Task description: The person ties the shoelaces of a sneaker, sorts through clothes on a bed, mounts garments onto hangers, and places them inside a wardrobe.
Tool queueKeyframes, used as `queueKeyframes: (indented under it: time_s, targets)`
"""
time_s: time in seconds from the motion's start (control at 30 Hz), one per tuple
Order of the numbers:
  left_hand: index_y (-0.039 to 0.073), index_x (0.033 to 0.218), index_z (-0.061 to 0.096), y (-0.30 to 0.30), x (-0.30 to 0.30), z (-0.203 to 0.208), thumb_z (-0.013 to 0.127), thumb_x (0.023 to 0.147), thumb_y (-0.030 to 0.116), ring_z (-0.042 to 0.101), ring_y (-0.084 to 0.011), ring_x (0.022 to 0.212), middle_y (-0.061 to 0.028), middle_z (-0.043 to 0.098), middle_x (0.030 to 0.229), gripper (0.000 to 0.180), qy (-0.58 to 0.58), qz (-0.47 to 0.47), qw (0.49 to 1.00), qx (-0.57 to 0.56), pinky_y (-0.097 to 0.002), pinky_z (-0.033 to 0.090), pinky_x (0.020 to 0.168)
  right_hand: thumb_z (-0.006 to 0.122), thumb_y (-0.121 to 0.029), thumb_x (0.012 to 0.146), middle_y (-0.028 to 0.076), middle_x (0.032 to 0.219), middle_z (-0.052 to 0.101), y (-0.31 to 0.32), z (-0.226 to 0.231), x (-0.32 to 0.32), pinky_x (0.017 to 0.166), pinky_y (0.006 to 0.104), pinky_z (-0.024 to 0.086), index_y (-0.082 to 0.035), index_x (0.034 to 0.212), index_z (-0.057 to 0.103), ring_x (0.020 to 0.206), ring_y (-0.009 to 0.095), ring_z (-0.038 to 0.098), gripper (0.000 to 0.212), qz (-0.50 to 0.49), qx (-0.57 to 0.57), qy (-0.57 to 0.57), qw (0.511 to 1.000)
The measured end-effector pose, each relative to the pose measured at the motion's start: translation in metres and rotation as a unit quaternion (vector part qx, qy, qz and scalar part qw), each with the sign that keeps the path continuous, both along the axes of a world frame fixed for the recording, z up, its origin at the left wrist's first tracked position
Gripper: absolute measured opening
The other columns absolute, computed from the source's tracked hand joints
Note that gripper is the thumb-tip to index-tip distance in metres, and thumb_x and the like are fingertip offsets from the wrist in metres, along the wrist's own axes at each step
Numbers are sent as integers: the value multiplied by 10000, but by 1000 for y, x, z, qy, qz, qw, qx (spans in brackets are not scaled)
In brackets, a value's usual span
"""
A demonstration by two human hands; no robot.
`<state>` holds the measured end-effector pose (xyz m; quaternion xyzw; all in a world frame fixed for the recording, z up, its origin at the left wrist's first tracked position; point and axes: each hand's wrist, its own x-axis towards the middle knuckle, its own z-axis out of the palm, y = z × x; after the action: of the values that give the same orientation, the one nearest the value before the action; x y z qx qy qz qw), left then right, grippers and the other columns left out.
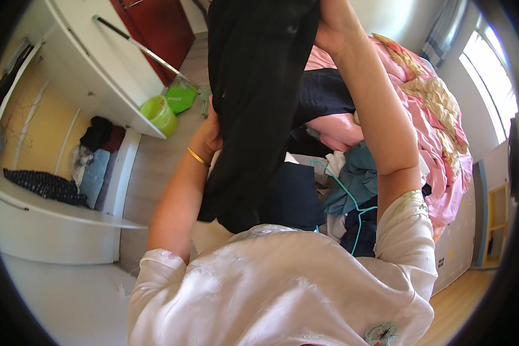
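A long black garment (259,109), perhaps trousers, hangs in front of me and runs past the upper edge of the view. My left hand (212,131) grips its left side about halfway down, the fingers partly hidden by the cloth. Higher up, my right hand (332,27) holds the right edge, with its fingertips hidden behind the fabric. Below and to the right lies a pile of clothes, with a dark navy piece (294,193), a teal garment (354,177) and a turquoise hanger (357,210) on it.
Pink bedding (444,167) covers the bed on the right, below a window. At left, an open wardrobe (57,216) holds some folded clothes. Beyond it are a green bin (159,115), a green dustpan (181,99) and a long-handled tool (147,52) near a red door (161,34).
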<state>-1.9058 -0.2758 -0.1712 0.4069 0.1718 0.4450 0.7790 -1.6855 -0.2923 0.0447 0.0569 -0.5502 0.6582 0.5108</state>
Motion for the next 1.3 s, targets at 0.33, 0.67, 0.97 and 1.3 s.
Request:
queueKeyframes:
  time_s: [0.33, 0.67, 0.97, 1.3]
  targets:
    - [-7, 1160, 501, -66, -181, 100, 522, 813, 159, 511, -305, 1085, -165, 535, 1167, 385, -70, 414, 907, -46, -434, 408, 937, 457, -148, 896, 160, 972, 591, 32, -45, -47, 798, 339, 482, 32, 1125, 496, 910, 251, 588, 294, -20, -151, 32, 988]
    - [0, 1198, 463, -113, -276, 266, 499, 854, 142, 498, -229, 1082, -123, 512, 1182, 374, 98, 445, 867, 199, -334, 396, 939, 650, -377, 758, 192, 1187, 501, -5, -45, -161, 882, 306, 409, 17, 1330, 295, 1065, 228, 516, 780, -69, 247, -492, 832]
    - [32, 1139, 522, -122, -220, 234, 573, 836, 173, 551, -135, 929, -60, 567, 1035, 338, 283, 360, 864, 209, -260, 461, 787, 761, -338, 629, 222, 1151, 510, -44, -16, -281, 867, 351, 433, -12, 1335, 252, 1052, 290, 526, 929, -203, 365, -327, 848]
    - [-24, 1182, 473, -134, -255, 147, 657, 781, 176, 490, -126, 1018, -43, 552, 1119, 485, 367, 327, 845, 211, -262, 357, 910, 516, -133, 866, 99, 950, 588, -35, -1, -298, 760, 323, 485, -9, 1093, 510, 866, 196, 587, 258, 62, 14, -167, 984]
